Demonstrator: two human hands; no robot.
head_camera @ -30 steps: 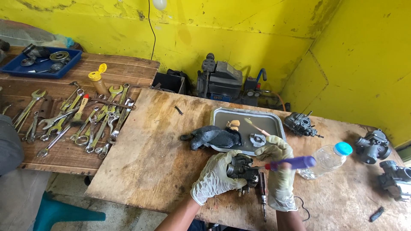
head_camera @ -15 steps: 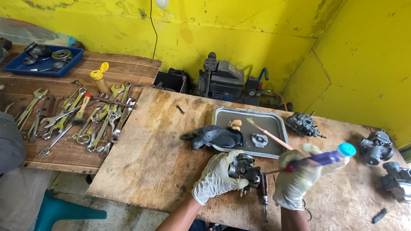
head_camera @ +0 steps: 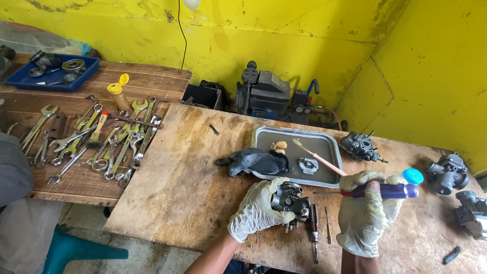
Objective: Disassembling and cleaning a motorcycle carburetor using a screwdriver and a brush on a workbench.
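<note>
Left hand (head_camera: pixel 258 208), gloved, is wrapped around a small carburetor body (head_camera: pixel 290 199), fingers grasping it from its 9 o'clock side and bracing it on the wooden workbench (head_camera: pixel 177 187), near the front edge. The grip leaves the top of the part exposed, which suits tool access from the right.

Right hand (head_camera: pixel 366 217), also gloved, is clenched on a screwdriver with a purple handle (head_camera: pixel 386 191). Shaft points toward 9 o'clock, tip close to the carburetor body; whether it touches cannot be told. The handle lies level, so the tool meets the part from the side.

At 12 o'clock from the hands: a grey metal tray (head_camera: pixel 324 144) holding a small part and a toothbrush (head_camera: pixel 317 155), with a black rag (head_camera: pixel 256 161) draped over its left rim. A second driver (head_camera: pixel 314 231) lies on the board just beside the held part, at 5 o'clock.

Further carburetors (head_camera: pixel 449 172) sit at 2–3 o'clock, near the right edge. Wrenches (head_camera: pixel 96 144) are spread on the lower table at 10 o'clock, well apart.

Open board lies at 9 o'clock of the left hand. The front edge is close under both wrists.
</note>
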